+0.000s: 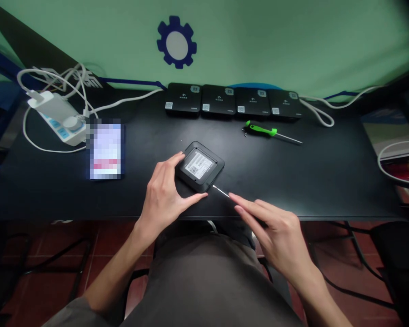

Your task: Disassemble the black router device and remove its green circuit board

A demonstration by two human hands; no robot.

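A square black set-top box (199, 166) lies on the table with its labelled underside up. My left hand (162, 190) is closed on it, fingers along the far-left edge and thumb by the near corner. In my right hand (276, 227) is a slim metal pry tool (221, 191), pinched between thumb and fingers. Its flat, bright tip sits at the box's near right edge; whether it has entered the seam I cannot tell. Most of the tool's handle is hidden by the hand. Behind and to the right lies a green-handled screwdriver (264, 130), beside several small screws (245, 133).
Several black boxes (218, 101) stand in a row along the back wall. A lit phone (106, 152) lies at the left, near a white power strip (63, 125) with tangled white cables. The black table's front edge (88, 219) runs just before my body.
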